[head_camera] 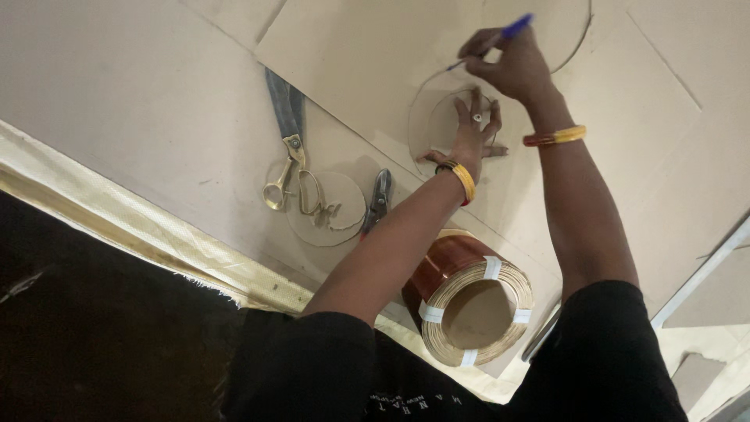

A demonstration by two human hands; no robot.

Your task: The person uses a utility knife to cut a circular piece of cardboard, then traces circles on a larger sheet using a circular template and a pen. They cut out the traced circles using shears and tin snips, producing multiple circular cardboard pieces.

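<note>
My left hand [471, 134] lies flat with fingers spread on a small round cardboard disc [445, 121], pressing it onto a large brown cardboard sheet [351, 55]. My right hand [512, 62] grips a blue pen [492, 43], its tip touching the sheet at the disc's upper edge. A drawn or cut arc curves around the disc on the sheet. Both wrists wear yellow and red bangles.
Large brass-handled scissors [287, 148] lie to the left, partly over another cardboard disc [332, 209]. Small pliers [379, 199] rest beside that disc. A coil of golden-brown strip [469, 297] stands near my body. Gold woven fabric [117, 211] edges the sheet at left.
</note>
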